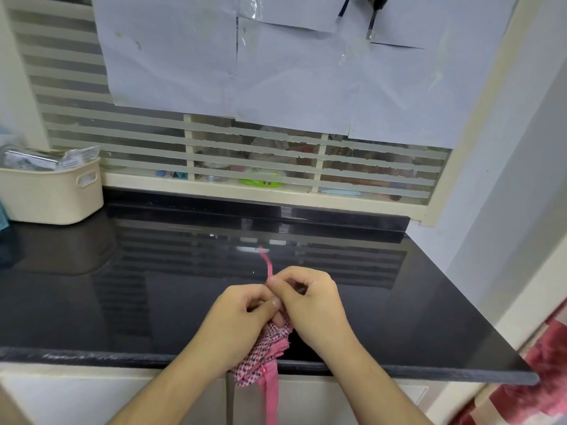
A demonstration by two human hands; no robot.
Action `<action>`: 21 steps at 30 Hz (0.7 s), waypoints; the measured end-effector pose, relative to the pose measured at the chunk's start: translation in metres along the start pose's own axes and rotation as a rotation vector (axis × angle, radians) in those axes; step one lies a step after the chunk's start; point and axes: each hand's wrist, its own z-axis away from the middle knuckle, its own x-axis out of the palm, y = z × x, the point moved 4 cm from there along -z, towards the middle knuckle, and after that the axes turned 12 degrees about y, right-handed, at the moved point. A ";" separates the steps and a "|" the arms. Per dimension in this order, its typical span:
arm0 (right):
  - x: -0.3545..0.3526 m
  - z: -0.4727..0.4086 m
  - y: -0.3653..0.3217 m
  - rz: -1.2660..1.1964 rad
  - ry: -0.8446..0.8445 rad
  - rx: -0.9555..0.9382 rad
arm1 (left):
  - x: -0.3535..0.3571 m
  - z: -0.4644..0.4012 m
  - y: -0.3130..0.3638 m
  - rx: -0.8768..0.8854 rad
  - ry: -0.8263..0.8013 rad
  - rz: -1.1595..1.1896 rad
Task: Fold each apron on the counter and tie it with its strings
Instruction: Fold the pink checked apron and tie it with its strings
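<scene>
Your left hand [242, 314] and right hand [310, 302] meet at the counter's [414, 302] front edge, about midway along it, knuckles nearly touching. Both are curled tight. Left fingers grip the top of the folded pink dotted apron [264, 354]; the bundle sits on the front edge and hangs partly over it, in front of the cabinet doors [322, 400]. Right thumb and fingers pinch the pink string [267, 265], which sticks up and away from your hands toward the counter's back edge. A second flat pink strap [271, 400] drops from the bundle straight down past the front edge. Cannot tell whether a knot is formed; your fingers hide it.

Cream basket [52, 194] with foil packets sits at the counter's back-left corner. Dark teal cloth [4, 237] at the left edge, mostly cut off. Slatted window [245, 148] behind the back edge, white paper sheets [276, 72] taped over its upper part. Red and pink patterned fabric [546, 372] off the front-right corner.
</scene>
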 end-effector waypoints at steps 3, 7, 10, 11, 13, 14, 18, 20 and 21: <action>-0.005 -0.004 0.001 0.207 -0.058 -0.043 | -0.001 0.000 0.000 -0.028 0.058 -0.014; -0.012 -0.003 0.002 0.331 -0.134 0.011 | -0.001 0.002 0.001 -0.013 0.144 -0.039; -0.016 -0.003 0.007 0.218 -0.177 0.131 | 0.000 0.002 -0.002 -0.001 0.162 -0.044; -0.017 -0.003 0.009 0.152 -0.201 0.170 | 0.000 0.002 -0.004 0.004 0.162 -0.047; -0.018 -0.001 0.009 0.047 -0.242 0.212 | 0.000 0.002 -0.006 0.018 0.152 -0.043; -0.018 0.000 0.009 0.015 -0.250 0.216 | 0.000 0.002 -0.006 0.023 0.149 -0.034; -0.013 0.001 0.011 0.024 -0.257 0.175 | -0.004 0.001 -0.007 0.019 0.179 0.018; -0.010 0.002 0.014 0.044 -0.270 0.153 | -0.006 0.002 -0.006 0.029 0.182 0.041; -0.009 0.002 0.016 0.060 -0.259 0.145 | -0.006 0.003 -0.005 0.029 0.188 0.058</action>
